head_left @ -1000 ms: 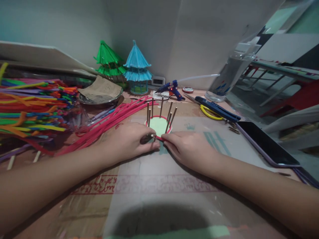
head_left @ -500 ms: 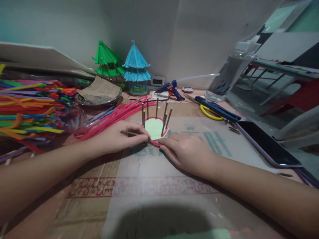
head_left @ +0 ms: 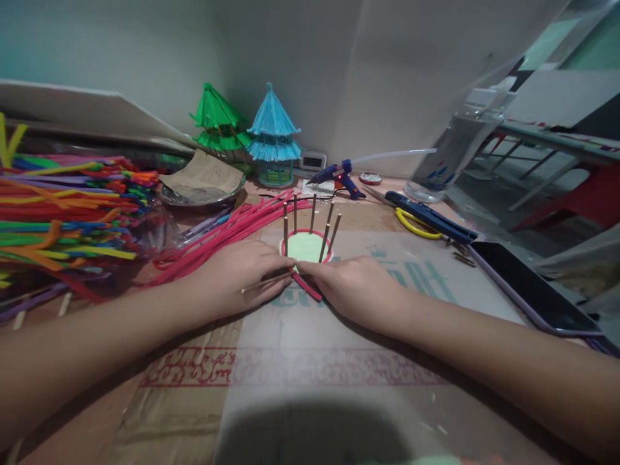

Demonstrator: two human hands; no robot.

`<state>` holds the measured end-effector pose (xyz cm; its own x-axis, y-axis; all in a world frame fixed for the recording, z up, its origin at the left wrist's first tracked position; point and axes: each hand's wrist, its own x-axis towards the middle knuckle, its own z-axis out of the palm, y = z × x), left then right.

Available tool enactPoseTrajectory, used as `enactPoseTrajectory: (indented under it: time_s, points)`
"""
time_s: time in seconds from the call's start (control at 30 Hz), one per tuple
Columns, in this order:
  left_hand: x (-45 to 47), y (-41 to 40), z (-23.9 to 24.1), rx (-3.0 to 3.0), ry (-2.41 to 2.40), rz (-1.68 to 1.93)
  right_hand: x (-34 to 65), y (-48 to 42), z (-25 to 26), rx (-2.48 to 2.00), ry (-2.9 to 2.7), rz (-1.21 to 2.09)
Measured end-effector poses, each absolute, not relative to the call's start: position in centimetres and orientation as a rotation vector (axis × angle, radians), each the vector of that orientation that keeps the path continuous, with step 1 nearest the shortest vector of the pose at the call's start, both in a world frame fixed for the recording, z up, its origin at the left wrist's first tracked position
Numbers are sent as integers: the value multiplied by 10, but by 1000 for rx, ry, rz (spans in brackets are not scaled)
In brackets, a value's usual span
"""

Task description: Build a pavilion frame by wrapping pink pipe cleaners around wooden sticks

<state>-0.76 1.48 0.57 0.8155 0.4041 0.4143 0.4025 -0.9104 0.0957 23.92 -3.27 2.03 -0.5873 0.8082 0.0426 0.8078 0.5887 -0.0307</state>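
A small round green base (head_left: 304, 246) with a red rim lies on the cardboard, with several thin wooden sticks (head_left: 312, 212) standing upright around its edge. My left hand (head_left: 242, 274) is closed at the base's near left edge, pinching a loose wooden stick (head_left: 264, 283) that lies almost flat. My right hand (head_left: 356, 287) is closed at the near right edge, pinching the free end of a red pipe cleaner (head_left: 310, 288) that runs round the rim. Both sets of fingertips meet at the front of the base.
A big heap of coloured pipe cleaners (head_left: 68, 206) fills the left, with pink ones (head_left: 232, 226) fanned toward the base. Green (head_left: 217, 123) and blue (head_left: 274, 132) paper pagodas, a glue gun (head_left: 334, 175), yellow-handled pliers (head_left: 426, 219), a water bottle (head_left: 455, 148) and a phone (head_left: 527, 284) lie behind and right.
The loose stick in my left hand has swung from pointing left to lying low under my fingers. My right hand slid closer to the base's front, and the red pipe cleaner end now trails toward me.
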Motion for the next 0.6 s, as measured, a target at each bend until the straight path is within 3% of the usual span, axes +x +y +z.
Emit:
enactPoseTrajectory:
  time_s: [0.6]
  points:
    - [-5, 16, 2, 3008, 552, 824, 236, -34, 12, -1485, -2668, -29]
